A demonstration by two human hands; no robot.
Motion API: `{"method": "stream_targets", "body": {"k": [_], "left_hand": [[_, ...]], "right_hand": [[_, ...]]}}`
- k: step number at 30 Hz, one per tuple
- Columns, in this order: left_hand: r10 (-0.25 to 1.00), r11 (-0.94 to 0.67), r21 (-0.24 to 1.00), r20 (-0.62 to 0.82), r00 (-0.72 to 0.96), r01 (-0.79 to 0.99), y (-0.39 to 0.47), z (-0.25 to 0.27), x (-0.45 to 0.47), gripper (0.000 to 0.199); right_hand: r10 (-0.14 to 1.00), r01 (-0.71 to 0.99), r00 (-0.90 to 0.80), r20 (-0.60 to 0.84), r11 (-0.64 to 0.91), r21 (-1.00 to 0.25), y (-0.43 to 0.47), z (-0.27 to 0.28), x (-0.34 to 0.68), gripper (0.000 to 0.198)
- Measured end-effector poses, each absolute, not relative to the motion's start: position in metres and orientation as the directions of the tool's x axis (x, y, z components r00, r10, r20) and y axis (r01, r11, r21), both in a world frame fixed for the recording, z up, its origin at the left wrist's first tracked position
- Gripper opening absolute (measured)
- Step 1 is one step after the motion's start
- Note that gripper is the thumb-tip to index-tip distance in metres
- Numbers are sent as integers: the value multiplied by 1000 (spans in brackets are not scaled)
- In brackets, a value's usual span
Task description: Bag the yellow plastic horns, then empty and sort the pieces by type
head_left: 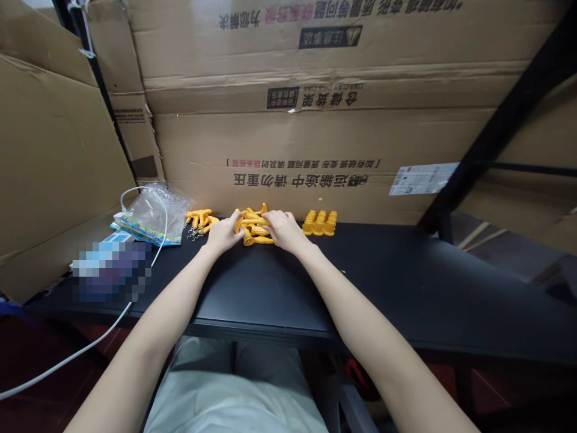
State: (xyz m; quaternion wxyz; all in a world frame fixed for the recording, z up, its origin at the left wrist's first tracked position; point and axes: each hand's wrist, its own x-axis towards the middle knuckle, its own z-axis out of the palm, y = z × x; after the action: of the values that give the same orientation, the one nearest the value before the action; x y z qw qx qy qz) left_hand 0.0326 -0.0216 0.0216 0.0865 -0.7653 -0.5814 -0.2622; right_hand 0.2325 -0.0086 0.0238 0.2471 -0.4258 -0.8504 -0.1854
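A pile of curved yellow plastic pieces (256,231) lies at the back of the black table, between my two hands. My left hand (222,234) is closed at the pile's left side, thumb and fingers around a yellow piece. From the right, my right hand (286,231) grips the pile with bent fingers, which partly hide the pieces there. Just left of my left hand are more yellow pieces (198,214) with small dark wire-like hooks or springs. Several yellow cup-shaped pieces (318,224) stand in rows to the right of my right hand.
The black table (406,282) runs along a tall cardboard wall (288,138). At the left lie a clear plastic bag (155,207) with a colourful edge and a blurred-out flat object (112,270). A white cable (108,331) crosses the table's front edge. A black metal post (487,132) slants at the right.
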Motion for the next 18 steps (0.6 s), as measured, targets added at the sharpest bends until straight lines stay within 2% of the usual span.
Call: {"method": "stream_targets", "body": {"k": [4, 9, 13, 18], "left_hand": [[840, -319, 174, 507, 193, 932, -21, 20, 32, 43], [844, -289, 214, 517, 143, 933, -19, 21, 29, 38], [862, -203, 257, 504, 49, 945, -15, 20, 22, 35], [875, -131, 320, 483, -43, 938, -8, 16, 14, 34]], "right_hand": [[655, 832, -518, 550, 535, 148, -11, 24, 231, 25], [651, 897, -391, 650, 429, 111, -8, 29, 242, 26], [634, 941, -164, 756, 330, -73, 2, 29, 264, 24], [563, 901, 315, 764, 76, -427, 9, 22, 304, 34]]}}
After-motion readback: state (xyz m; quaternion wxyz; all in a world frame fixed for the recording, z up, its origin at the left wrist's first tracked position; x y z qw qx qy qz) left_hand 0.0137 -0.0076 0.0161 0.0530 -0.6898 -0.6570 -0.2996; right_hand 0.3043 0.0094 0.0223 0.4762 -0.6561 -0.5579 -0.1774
